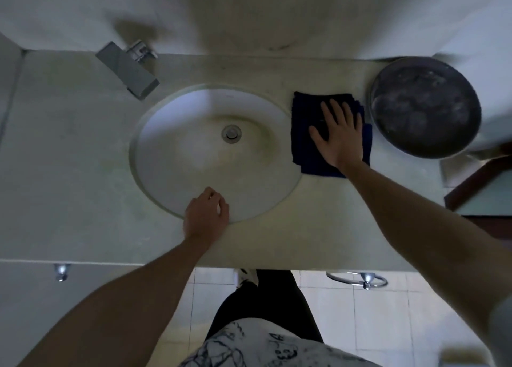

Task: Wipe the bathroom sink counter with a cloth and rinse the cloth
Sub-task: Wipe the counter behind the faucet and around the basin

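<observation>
Head view looks straight down on a pale stone counter [69,172] with an oval basin [177,150] set into it. The right hand [339,138] lies flat on a dark blue cloth [303,134], fingers straight and spread, palm pressing the fabric onto the counter just to the right of the basin's rim. The cloth is folded into a rough square; its left edge touches or slightly overlaps the rim, and its right edge sits near a round metal bowl [425,107] that rests on the far right of the counter, close to the cloth but apart from it. The left hand [206,214] rests on the near rim of the basin with its fingers curled downward; it appears to hold nothing, though the fingertips are hidden behind the knuckles. The two hands are well apart, one at the front edge of the basin and one beside it. A drain [231,134] sits in the middle of the basin. A squared chrome faucet [127,68] stands at the back left of the counter, its spout angled toward the basin. Below the counter edge are the person's dark trousers and patterned shirt [249,344], a tiled floor [388,311] and a metal towel ring [357,279]
</observation>
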